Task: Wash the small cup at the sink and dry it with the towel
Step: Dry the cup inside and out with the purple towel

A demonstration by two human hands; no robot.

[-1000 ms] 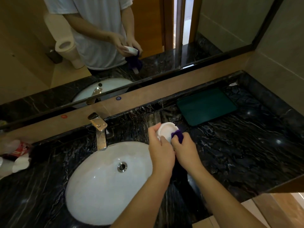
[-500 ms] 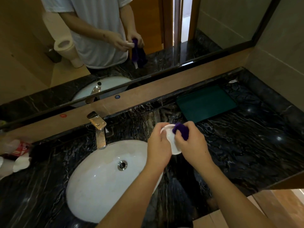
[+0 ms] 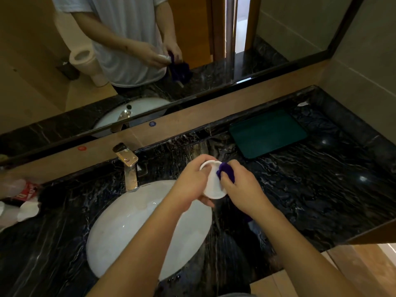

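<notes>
My left hand [image 3: 191, 185] grips a small white cup [image 3: 212, 185], held on its side above the right rim of the white oval sink [image 3: 132, 228]. My right hand [image 3: 242, 187] presses a purple towel [image 3: 226, 171] against the cup's side near its rim. Most of the towel is hidden under that hand and hangs dark below it. The gold faucet [image 3: 128, 166] stands behind the basin, with no water visible.
A black marble counter [image 3: 321, 189] surrounds the sink. A dark green mat [image 3: 267, 132] lies at the back right. White paper cups [image 3: 27, 211] and a red-labelled packet [image 3: 25, 189] sit at the far left. A mirror [image 3: 150, 61] runs along the back wall.
The cup has turned in my left hand, its base now facing me. My right hand has slid the towel from the cup's upper edge to its right side.
</notes>
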